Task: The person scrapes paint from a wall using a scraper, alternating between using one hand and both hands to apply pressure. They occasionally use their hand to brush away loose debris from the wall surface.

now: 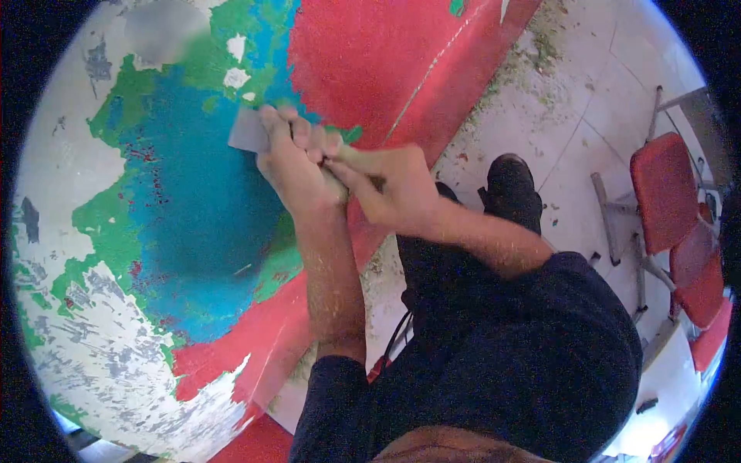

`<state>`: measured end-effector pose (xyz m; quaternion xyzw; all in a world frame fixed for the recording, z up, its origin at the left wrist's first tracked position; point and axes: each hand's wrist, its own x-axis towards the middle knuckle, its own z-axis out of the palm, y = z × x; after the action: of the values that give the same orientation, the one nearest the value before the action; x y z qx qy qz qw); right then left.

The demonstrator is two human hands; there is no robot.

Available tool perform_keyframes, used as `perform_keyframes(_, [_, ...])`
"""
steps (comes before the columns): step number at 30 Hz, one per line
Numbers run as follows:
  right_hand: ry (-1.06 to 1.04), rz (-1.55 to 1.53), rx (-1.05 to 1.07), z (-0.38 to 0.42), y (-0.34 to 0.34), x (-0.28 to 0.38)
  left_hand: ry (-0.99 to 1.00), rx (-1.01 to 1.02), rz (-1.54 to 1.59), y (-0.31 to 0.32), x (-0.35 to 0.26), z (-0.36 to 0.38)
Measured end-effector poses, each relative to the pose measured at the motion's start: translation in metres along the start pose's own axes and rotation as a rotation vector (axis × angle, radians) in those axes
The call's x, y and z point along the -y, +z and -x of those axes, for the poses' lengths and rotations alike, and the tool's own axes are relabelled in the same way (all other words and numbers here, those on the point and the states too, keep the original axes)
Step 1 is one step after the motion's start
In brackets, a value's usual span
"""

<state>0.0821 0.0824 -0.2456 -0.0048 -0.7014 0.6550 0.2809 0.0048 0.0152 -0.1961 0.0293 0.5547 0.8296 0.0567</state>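
Note:
A paint scraper's flat grey blade (248, 131) lies against or just over the teal patch of the wall (208, 208). My left hand (297, 166) is closed around the scraper close to its blade. Behind it, my right hand (394, 185) is closed at the scraper's rear end, touching the left hand. Most of the handle is hidden by my fingers, and the hands are slightly blurred. Around the teal lie ragged green paint, red paint (363, 62) and bared whitish patches (100, 339) with grey streaks.
Paint flakes (532, 65) litter the tiled floor (594, 116) along the wall's foot. My dark shoe (509, 174) stands near them. Red chairs (662, 189) with metal legs are at the right.

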Motion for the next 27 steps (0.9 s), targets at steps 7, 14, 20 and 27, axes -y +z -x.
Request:
perform_keyframes(7, [-0.122,0.062,-0.015,-0.008,0.001,0.006,0.035,0.085,0.045,-0.002,-0.011,-0.004])
perform_keyframes(14, [-0.027,-0.062,-0.003,0.004,0.006,-0.001,-0.005,0.065,0.078,-0.002,-0.010,0.000])
perform_keyframes(20, [-0.041,-0.102,-0.082,0.002,0.012,-0.001,0.058,0.041,-0.087,-0.001,-0.010,0.000])
perform_keyframes(27, [-0.005,-0.093,-0.065,0.005,0.016,-0.008,0.024,0.056,-0.055,0.005,-0.013,-0.004])
